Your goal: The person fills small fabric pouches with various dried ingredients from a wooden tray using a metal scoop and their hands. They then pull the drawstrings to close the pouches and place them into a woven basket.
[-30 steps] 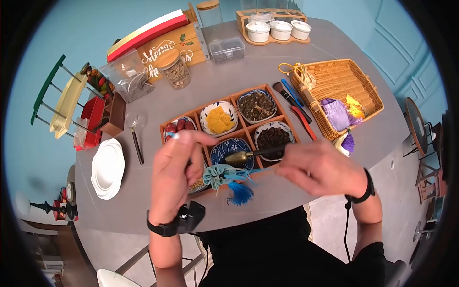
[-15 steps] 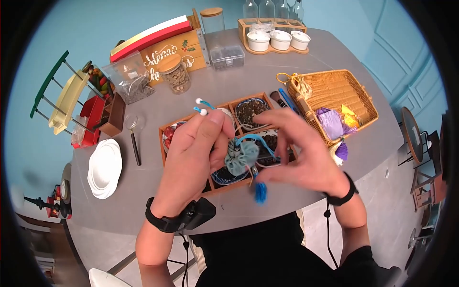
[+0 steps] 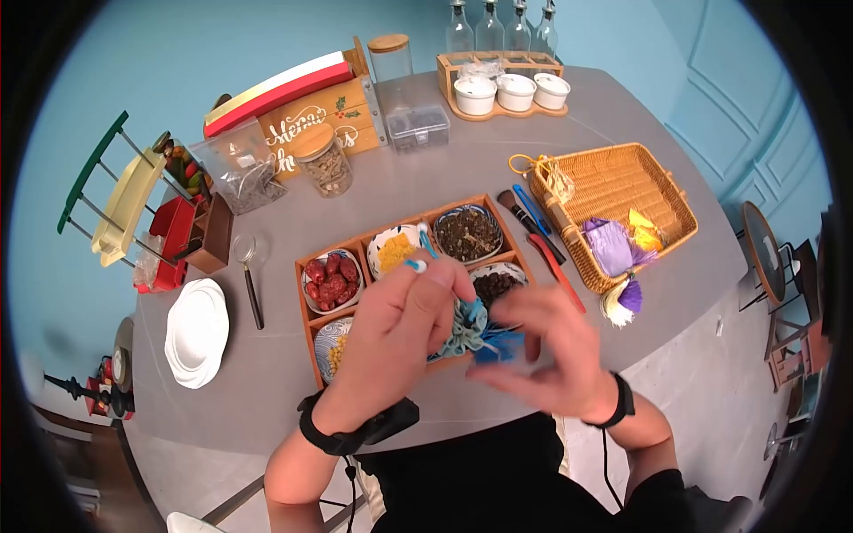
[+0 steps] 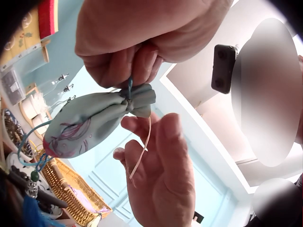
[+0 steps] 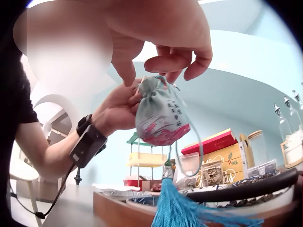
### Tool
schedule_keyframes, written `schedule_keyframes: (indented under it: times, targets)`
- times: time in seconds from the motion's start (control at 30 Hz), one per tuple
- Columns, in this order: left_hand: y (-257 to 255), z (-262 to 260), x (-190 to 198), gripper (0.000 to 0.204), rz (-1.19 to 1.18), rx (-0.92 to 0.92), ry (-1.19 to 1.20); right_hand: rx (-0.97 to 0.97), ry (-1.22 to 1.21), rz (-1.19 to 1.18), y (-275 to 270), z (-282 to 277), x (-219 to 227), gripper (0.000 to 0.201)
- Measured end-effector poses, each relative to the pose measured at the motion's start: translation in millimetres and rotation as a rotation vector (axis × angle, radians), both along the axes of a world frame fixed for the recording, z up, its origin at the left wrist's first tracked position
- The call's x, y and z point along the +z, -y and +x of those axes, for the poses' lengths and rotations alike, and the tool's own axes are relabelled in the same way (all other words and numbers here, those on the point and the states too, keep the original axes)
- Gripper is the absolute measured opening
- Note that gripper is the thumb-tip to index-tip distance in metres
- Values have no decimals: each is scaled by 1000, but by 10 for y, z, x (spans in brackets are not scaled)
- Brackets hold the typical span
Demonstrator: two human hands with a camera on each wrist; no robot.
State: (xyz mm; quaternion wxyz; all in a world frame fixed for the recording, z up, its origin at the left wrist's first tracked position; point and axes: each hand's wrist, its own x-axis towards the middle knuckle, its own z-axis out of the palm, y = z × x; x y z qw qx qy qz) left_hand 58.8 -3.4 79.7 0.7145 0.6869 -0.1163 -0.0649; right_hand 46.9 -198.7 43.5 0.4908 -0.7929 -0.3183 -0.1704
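A pale teal drawstring pouch (image 5: 163, 113) with pink printing and a blue tassel (image 5: 177, 203) hangs by its cord from my left hand (image 3: 391, 324), whose fingers pinch the cord; white beads (image 3: 418, 266) stick out above them. The left wrist view shows the pouch (image 4: 90, 120) gathered at its neck, with a thin pale string below. My right hand (image 3: 555, 355) is beside the pouch, fingers apart and slightly bent, holding nothing. Beneath is a wooden divided tray (image 3: 364, 238) with bowls of red dates (image 3: 331, 281), yellow pieces, dark dried leaves and dark beans.
Right of the tray lie a brush, a blue tool and a red tool (image 3: 555, 266), beside a wicker basket (image 3: 684, 226) holding purple and yellow pouches. White dishes (image 3: 196, 333) and a strainer (image 3: 251, 275) are at left. Jars, a plastic box and white lidded pots (image 3: 474, 95) stand behind.
My left hand has taken the pouch's cord and lifted the pouch off the tray. My right hand came in from the right to beside the pouch, then moved slightly lower.
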Motion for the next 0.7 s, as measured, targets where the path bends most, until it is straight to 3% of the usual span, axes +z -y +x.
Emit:
schedule_keyframes:
  times: [0.03, 0.1, 0.17, 0.23, 0.37, 0.47, 0.53, 0.7]
  targets:
    - [23, -17, -4, 36, -9, 1, 8, 41, 137, -38, 12, -50, -34, 59]
    - [68, -42, -18, 36, -8, -22, 51, 17, 96, -33, -21, -93, -36, 57]
    - [73, -36, -44, 37, -8, -39, 78, 2, -127, 39, -33, -85, -29, 55]
    - [90, -51, -21, 36, -41, -14, 7, -14, -44, 42, -72, 3, -50, 53]
    - [108, -64, -56, 35, -191, -2, -97, 95, -232, 94, -132, 13, -50, 48]
    - [49, -44, -43, 35, -248, 9, -128, 58, -169, 12, -142, 31, -22, 43]
    - [8, -5, -90, 35, -248, 62, -34, 92, 35, -135, -134, 79, -16, 38]
    - [51, 59, 44, 32, -277, 142, -28, 53, 19, -247, -161, 97, 112, 34]
